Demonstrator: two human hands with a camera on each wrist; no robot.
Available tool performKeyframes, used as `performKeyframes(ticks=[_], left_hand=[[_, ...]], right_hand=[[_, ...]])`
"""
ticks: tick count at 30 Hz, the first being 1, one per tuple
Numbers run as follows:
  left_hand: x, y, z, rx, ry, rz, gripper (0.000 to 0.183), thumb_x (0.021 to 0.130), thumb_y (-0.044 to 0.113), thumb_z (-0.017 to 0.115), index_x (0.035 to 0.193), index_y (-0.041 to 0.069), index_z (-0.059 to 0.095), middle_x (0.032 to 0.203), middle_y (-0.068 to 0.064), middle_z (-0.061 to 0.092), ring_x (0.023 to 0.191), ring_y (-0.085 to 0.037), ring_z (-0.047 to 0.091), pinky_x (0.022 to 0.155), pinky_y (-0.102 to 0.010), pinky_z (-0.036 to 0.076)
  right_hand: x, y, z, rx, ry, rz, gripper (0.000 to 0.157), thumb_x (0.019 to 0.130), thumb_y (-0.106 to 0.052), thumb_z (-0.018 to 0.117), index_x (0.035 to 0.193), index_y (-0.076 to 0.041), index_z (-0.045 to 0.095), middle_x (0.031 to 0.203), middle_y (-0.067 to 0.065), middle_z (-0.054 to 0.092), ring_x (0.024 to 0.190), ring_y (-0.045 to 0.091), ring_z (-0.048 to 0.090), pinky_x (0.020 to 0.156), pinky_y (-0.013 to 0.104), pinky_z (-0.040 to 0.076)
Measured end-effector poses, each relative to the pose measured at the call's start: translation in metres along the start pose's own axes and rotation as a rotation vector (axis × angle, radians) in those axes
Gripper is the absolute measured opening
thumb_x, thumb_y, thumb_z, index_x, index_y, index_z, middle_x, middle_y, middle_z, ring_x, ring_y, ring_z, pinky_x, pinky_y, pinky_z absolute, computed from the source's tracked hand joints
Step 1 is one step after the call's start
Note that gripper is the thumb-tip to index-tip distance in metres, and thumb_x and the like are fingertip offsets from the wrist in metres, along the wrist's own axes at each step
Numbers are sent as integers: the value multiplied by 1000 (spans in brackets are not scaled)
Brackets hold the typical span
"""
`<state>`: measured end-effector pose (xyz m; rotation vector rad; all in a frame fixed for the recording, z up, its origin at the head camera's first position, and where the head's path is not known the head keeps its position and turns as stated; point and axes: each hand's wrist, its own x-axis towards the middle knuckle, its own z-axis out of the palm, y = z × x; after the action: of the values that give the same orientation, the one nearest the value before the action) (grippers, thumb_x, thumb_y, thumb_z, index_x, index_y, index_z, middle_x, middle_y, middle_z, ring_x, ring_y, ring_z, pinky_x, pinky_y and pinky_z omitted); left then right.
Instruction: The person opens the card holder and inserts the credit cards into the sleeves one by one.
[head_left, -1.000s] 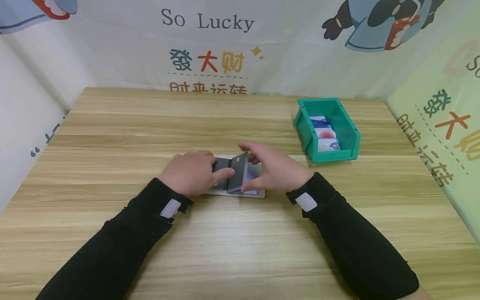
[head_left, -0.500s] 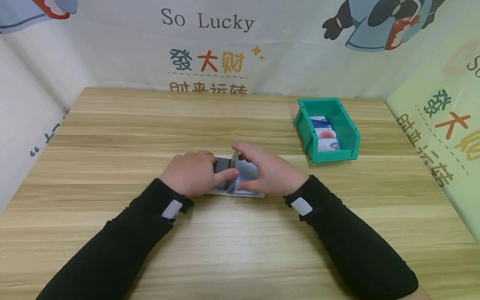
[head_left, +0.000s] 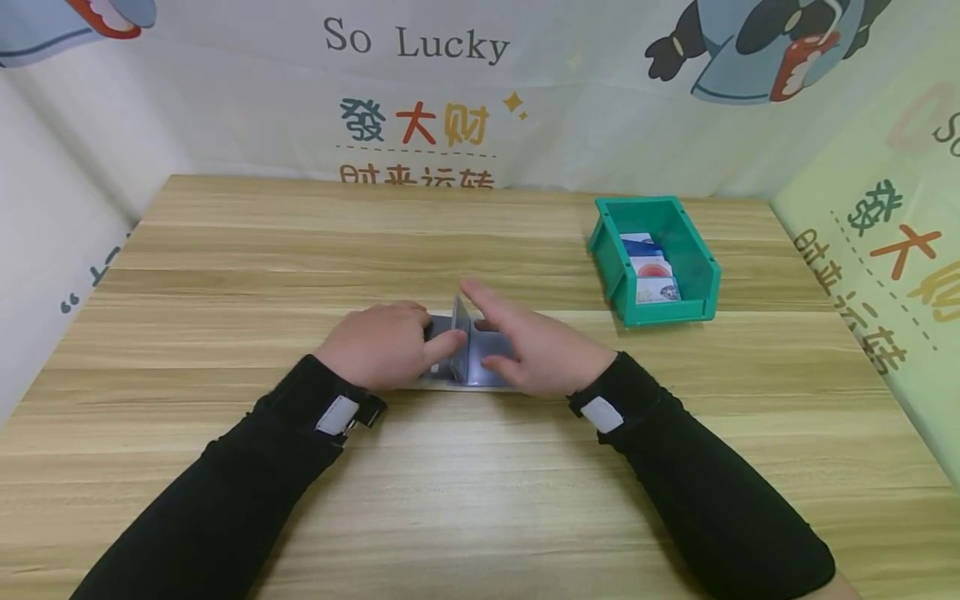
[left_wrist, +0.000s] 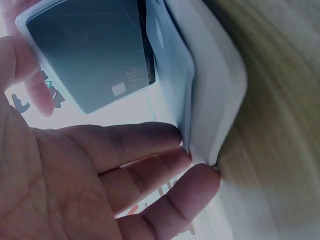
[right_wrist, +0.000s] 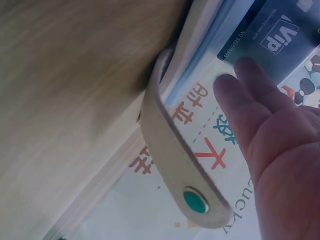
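A pale card holder (head_left: 481,354) lies spread on the table, with clear sleeves inside. One sleeve page (head_left: 458,315) stands nearly upright in the middle, and a dark VIP card (left_wrist: 95,55) sits in it. My left hand (head_left: 378,346) rests on the holder's left side, its straight fingertips against the edge and its thumb at the standing page. Over the right side is my right hand (head_left: 551,350), fingers extended; in the right wrist view two fingertips are right at the VIP card's edge. A beige strap (right_wrist: 172,155) with a green snap (right_wrist: 195,200) sticks out from the holder.
A green plastic bin (head_left: 671,312) holding several printed cards (head_left: 652,268) stands at the back right of the wooden table (head_left: 480,500). Behind the table hangs a white printed cloth (head_left: 570,133), which also covers both sides.
The sleeve page has swung from leaning right to nearly upright, uncovering the right side of the holder. My right hand has shifted slightly left; my left hand has stayed nearly in place.
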<state>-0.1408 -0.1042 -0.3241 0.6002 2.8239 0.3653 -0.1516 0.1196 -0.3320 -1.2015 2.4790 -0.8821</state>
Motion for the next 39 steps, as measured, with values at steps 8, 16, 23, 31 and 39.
performKeyframes(ticks=[8,16,23,31,39], left_hand=[[1,1,-2,-32,-6,-32,38,90,46,46,76,14,58,67,-2,54,51,-16,48,44,-33,41],[4,-3,-1,-34,-5,-77,20,79,31,60,73,12,58,64,-3,55,50,-18,49,43,-34,42],[3,-4,0,20,25,-68,52,78,29,66,121,2,56,107,-13,61,82,-24,56,65,-42,49],[-1,-3,1,73,8,0,67,75,45,70,131,11,55,136,-15,45,104,-28,51,81,-49,46],[0,0,4,18,6,0,85,63,52,79,130,7,53,128,-10,53,99,-24,50,87,-48,42]], right_hand=[[-2,0,2,-84,-70,116,84,92,-18,58,151,-25,-2,140,11,43,117,11,44,99,34,38],[-1,2,4,-107,-109,158,83,92,-21,58,151,-23,1,137,7,48,118,9,42,99,32,38],[1,1,6,-143,-114,162,77,92,-23,59,151,-19,11,141,5,43,117,7,42,98,31,38],[-2,0,-8,-155,-91,155,60,93,-23,57,146,-16,31,135,5,49,115,10,45,96,36,41],[-36,7,-70,-53,248,207,27,93,-23,60,119,-14,59,106,-3,63,90,5,54,77,31,51]])
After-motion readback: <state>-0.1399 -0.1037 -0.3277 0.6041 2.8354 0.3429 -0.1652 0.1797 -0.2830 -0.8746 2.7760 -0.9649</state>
